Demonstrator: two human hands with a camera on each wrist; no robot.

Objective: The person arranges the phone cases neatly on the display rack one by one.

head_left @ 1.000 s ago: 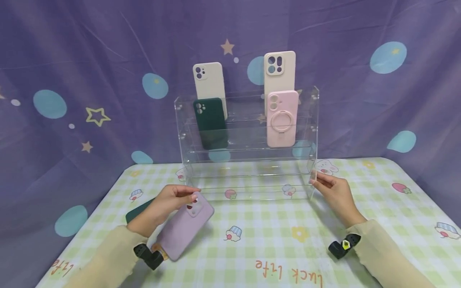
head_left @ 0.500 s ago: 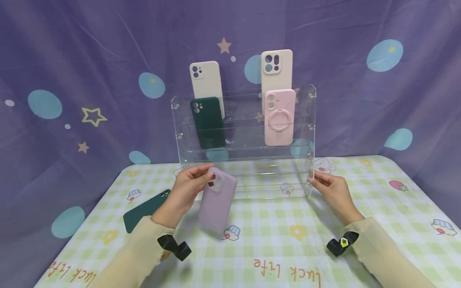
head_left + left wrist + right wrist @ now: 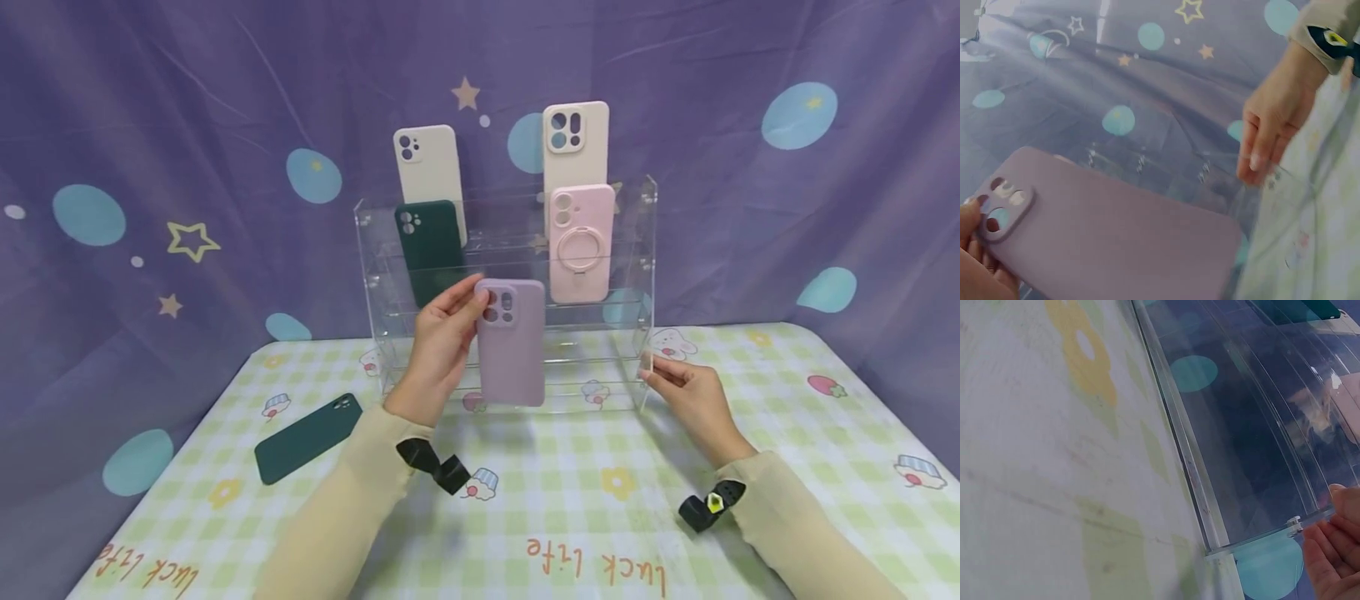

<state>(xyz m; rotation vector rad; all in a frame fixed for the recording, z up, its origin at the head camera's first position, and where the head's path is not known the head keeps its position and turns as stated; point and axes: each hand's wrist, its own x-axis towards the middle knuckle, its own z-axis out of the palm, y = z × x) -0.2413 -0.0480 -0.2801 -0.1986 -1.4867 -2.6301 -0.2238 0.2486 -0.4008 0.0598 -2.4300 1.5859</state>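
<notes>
My left hand [image 3: 442, 346] pinches a lilac phone case [image 3: 513, 358] by its upper left edge, beside the camera cutout. The case hangs upright in front of the clear acrylic display rack [image 3: 364, 292], its lower end above the tablecloth. In the left wrist view the plain back of the lilac case [image 3: 1122, 231] fills the lower part. My right hand [image 3: 693, 400] pinches the rack's right side panel near the bottom. The right wrist view shows the fingers [image 3: 1329, 550] at that panel's edge.
On the rack stand a white case [image 3: 429, 162], a dark green case [image 3: 427, 242], a cream case [image 3: 592, 162] and a pink case with a ring [image 3: 579, 283]. Another dark green case [image 3: 307, 437] lies on the checked tablecloth [image 3: 570, 517] at left.
My left hand has carried the lilac case up and to the right, from low over the table to the rack's front, turning it upright. My right hand keeps its place.
</notes>
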